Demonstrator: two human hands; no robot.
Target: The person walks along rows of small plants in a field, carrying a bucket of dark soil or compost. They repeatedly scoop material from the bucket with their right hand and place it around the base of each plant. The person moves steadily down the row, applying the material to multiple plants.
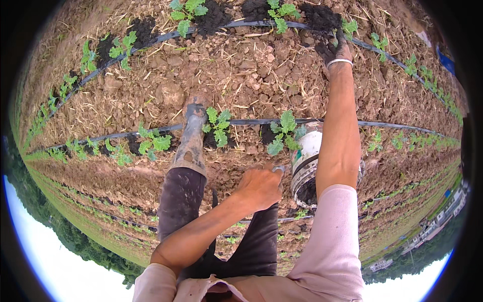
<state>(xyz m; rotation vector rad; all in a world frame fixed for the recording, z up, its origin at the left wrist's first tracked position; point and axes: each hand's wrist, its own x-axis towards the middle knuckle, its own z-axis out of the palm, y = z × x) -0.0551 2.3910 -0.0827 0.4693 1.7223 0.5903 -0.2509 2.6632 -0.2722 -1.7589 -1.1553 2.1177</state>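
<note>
My right hand, blackened with soil and with a white band at the wrist, reaches to the far row. Its thumb and fingers are spread around the base of a leafy seedling, beside a patch of dark soil. Nearer to me, my left hand is closed into a fist just left of a dirty white bucket. A small pale piece shows at the edge of that fist; what the fingers hold is hidden. Dark material lies inside the tilted bucket, which my right forearm partly covers.
Black drip hoses run along both rows. Seedlings stand in dark soil patches, one close to my muddy left boot. Dry straw and brown clods cover the ground between rows. More planted rows stretch behind me.
</note>
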